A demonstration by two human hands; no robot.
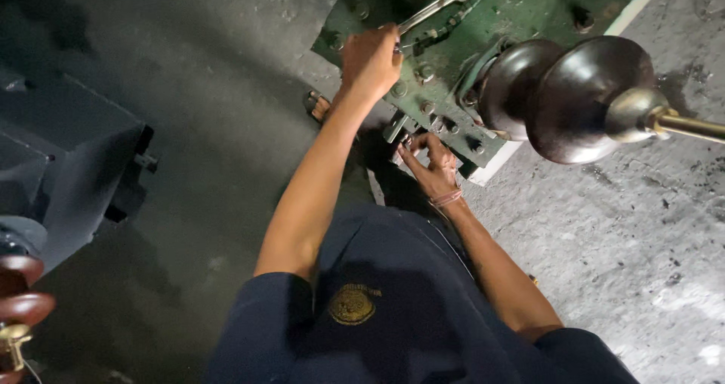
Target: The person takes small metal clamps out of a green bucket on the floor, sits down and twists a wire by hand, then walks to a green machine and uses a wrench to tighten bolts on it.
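A silver combination wrench (pixel 430 8) is being gripped at its lower end by the left hand (pixel 370 61), which is clenched around the shank in the upper middle of the frame; the open jaw of the tool is pointing toward the top edge, over the green bolted cover plate (pixel 529 10). Just below and to the right, a nut or bolt (pixel 408 138) at the plate's lower edge is being pinched by the fingers of the right hand (pixel 432 165), which are curled around it; whether it is being turned cannot be told. Several bolts (pixel 424 73) are being shown seated along the plate's near edge, so the fastening work is judged to be partly done, with the one at the right hand being dealt with and the wrench not visibly set on any bolt head. To the right, a dark brown ribbed insulator (pixel 566 97) with a brass rod is projecting across the frame. The stained concrete floor (pixel 642 263) is lying beneath.
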